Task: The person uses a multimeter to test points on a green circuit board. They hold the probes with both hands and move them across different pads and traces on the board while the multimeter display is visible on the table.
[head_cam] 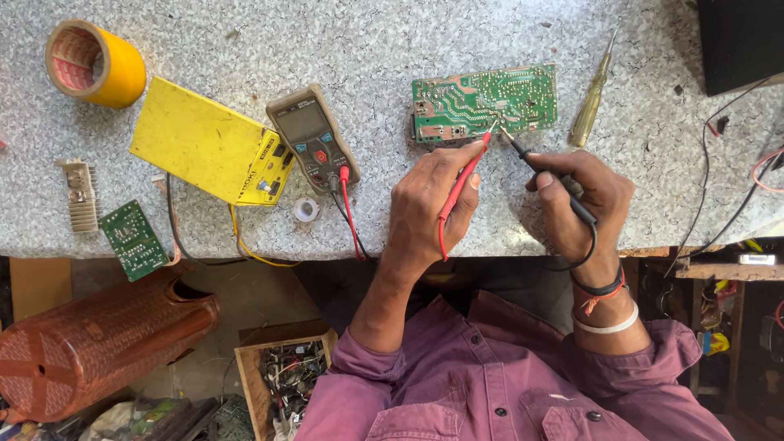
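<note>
A: Head view, and the green circuit board [483, 104] is seen lying solder side up on the speckled worktop [367, 49], near its far edge. Two probe tips are set on it, close together near the lower middle.

B: The red probe [462, 181] is pinched in the left hand [429, 204], fingers curled round its shaft. The black probe [549, 175] is gripped pen-fashion by the right hand [584, 204]. Neither hand is spread.

A: A slip is the danger, judged from how near the tips are. Neighbouring solder joints could be bridged if either tip is nudged sideways.

B: The leads are run back to the grey multimeter [313, 135], left of the board. A tug on those leads could drag a tip off its pad.

A: Further out, a yellow box [204, 139] is lying beside the meter, and a yellow tape roll [94, 64] is seen at the far left corner.

B: A yellow-handled screwdriver [591, 102] is lying just right of the board, apart from it.
</note>
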The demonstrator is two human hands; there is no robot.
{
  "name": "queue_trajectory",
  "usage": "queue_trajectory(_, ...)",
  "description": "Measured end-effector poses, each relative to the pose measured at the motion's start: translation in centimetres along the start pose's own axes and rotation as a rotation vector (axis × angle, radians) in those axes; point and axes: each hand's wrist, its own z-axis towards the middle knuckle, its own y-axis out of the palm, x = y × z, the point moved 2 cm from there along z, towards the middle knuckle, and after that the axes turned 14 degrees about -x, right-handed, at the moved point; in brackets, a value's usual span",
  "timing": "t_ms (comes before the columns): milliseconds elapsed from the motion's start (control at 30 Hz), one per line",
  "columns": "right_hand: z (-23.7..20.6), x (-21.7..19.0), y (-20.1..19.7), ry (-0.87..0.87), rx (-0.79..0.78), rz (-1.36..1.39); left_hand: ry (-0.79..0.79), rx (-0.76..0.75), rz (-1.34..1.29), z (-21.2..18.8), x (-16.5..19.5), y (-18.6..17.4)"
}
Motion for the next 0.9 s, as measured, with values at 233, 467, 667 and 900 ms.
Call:
queue_trajectory(233, 0.21, -0.05, 0.10, 0.046, -0.001, 0.051, -0.002, 0.014, -0.008, -0.13, 0.06, -0.06)
queue_trajectory(467, 0.18, -0.17, 0.11, 0.051, -0.003, 0.065, 0.016, 0.015, -0.018, -0.17, 0.15, -0.06)
queue_trajectory(667, 0.07, -0.04, -0.04, 0.040, -0.006, 0.039, 0.018, -0.005, -0.017, -0.16, 0.16, -0.21)
queue_trajectory(900, 0.05, 0.33, 0.17, 0.056, 0.002, 0.105, -0.016, 0.030, -0.023, -0.18, 0.21, -0.09)
